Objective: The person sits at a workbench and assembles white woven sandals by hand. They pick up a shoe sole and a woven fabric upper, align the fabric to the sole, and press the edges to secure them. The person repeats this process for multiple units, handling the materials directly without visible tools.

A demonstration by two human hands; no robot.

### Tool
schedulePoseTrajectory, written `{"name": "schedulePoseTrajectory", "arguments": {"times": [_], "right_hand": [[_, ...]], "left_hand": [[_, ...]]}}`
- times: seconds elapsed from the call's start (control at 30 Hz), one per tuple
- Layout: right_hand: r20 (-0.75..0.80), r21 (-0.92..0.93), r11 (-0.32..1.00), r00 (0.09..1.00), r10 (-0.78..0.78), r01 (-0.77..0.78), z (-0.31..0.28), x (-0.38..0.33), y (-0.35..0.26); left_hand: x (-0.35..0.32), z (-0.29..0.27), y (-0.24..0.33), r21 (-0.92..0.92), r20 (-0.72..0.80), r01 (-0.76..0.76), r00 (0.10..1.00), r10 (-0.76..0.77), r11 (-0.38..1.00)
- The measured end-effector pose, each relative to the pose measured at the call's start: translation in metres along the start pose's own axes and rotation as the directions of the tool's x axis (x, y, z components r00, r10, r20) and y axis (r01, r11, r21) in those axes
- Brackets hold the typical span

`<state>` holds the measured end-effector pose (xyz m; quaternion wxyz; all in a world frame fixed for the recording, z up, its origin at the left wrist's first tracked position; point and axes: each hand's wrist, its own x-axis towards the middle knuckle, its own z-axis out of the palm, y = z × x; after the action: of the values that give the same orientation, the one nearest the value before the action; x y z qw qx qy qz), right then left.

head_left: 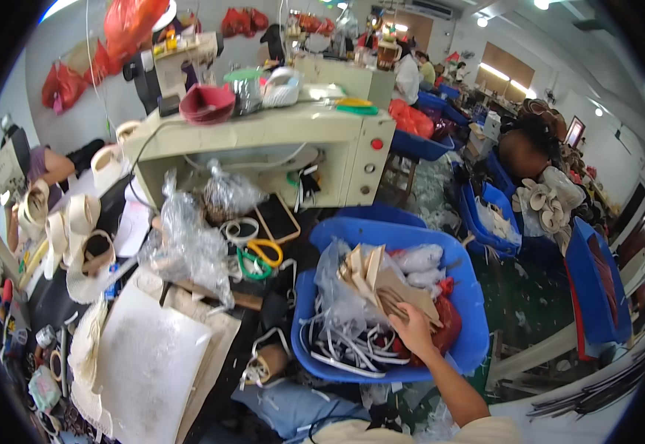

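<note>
Cluttered workshop, blue tub [470, 296], right hand [413, 329] grasping tan cut pieces [389, 285] inside; left hand unseen.

Glossy blue plastic tub [465, 292] holds matt tan cardboard pieces [389, 285] (smooth).

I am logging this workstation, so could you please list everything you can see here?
blue tub: one, blue, in front of the person
tan cut pieces: a stack, beige, inside the tub
white straps: a bundle, white, tub's near side
red bag: one, red, in the tub
scissors: two pairs, yellow and green, on the bench
clear plastic bags: several, bench centre
cream machine: one, behind the bench
white board: one, lower left
right hand: on the tan cut pieces
left hand: not in view
</note>
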<state>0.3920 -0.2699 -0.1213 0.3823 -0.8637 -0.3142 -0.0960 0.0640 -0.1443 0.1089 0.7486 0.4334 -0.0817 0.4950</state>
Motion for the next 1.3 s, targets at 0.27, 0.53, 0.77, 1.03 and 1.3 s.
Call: {"name": "schedulePoseTrajectory", "arguments": {"times": [0.27, 0.53, 0.77, 1.03, 1.3], "right_hand": [[-0.161, 0.048, 0.996, 0.985, -0.061, 0.069, 0.106, 0.071, 0.000], [-0.163, 0.519, 0.852, 0.969, 0.183, -0.074, -0.009, 0.094, 0.033], [-0.220, 0.809, 0.516, 0.959, -0.181, 0.283, -0.148, 0.112, -0.135], [0.145, 0.979, 0.195, 0.885, -0.443, -0.062, -0.054, 0.066, -0.264], [0.228, 0.973, 0.110, 0.902, -0.368, -0.201, 0.037, 0.018, -0.339]], "left_hand": [[0.020, -0.052, -0.056, 0.604, -0.010, 0.171, 0.978, -0.207, 0.778], [-0.007, -0.111, -0.071, 0.661, -0.154, 0.316, 0.945, -0.289, 0.681], [0.019, -0.075, -0.069, 0.812, 0.077, 0.115, 0.951, -0.300, 0.572], [0.065, -0.097, -0.060, 0.499, 0.240, 0.196, 0.905, -0.352, 0.844], [0.026, -0.138, -0.018, 0.650, -0.154, 0.365, 0.922, -0.355, 0.666]]}}
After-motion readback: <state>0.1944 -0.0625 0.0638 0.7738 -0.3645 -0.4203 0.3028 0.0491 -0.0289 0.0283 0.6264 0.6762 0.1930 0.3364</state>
